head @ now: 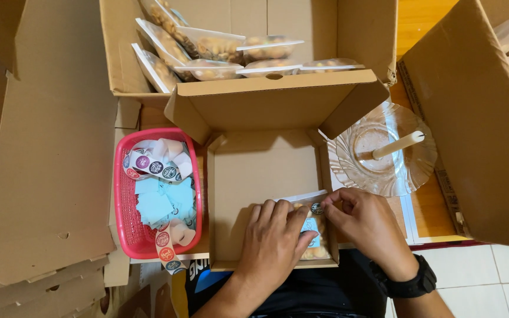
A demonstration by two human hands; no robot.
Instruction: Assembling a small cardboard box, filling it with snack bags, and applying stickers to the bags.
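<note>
Two hands pin a snack pouch (313, 231) in the open box's (254, 171) right front corner: the left hand (275, 238) presses it flat, the right hand (367, 222) pinches a round sticker (317, 208) on its top edge. Light, crinkly and probably slippery, it is best held by its edges. A pink basket (121, 203) sits left.

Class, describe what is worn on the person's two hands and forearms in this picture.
Both hands, the left hand and the right hand, are bare, without gloves or visible rings. The forearms show no sleeves. A chunky black wristwatch with a black strap sits on the right wrist.
</note>
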